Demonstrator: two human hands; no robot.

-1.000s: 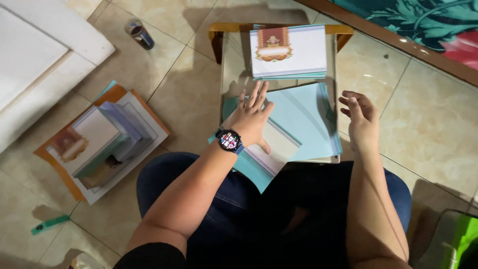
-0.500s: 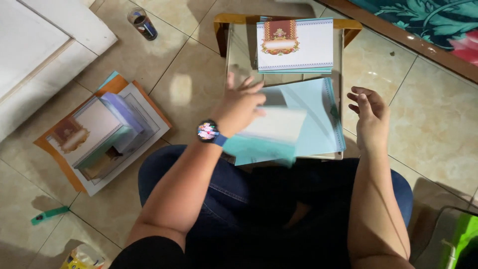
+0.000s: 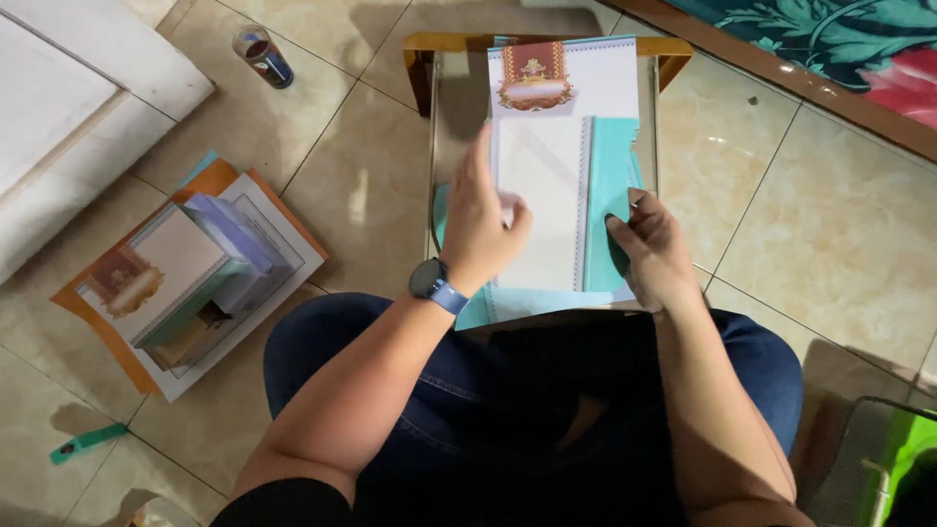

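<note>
I sit on a tiled floor at a small glass-topped table with a wooden frame point(image 3: 422, 60). My left hand point(image 3: 480, 222), with a dark watch on its wrist, grips the left edge of a white card point(image 3: 542, 200), thumb on top. The card lies over a teal sheet point(image 3: 611, 185). My right hand point(image 3: 654, 252) holds that teal sheet's right edge with curled fingers, thumb on top. Beyond them lies a stack of white cards with an ornate brown and gold emblem point(image 3: 564, 86).
On the floor to my left, a pile of cards and envelopes point(image 3: 195, 268) rests on an orange sheet. A small can point(image 3: 264, 55) stands beyond it by a white board point(image 3: 68, 93). A teal strip point(image 3: 88, 441) lies near my knee; a green object point(image 3: 903, 459) sits at the right.
My left hand has lifted the white card and laid it upright over the teal sheet. My right hand came down from the air onto the teal sheet's edge.
</note>
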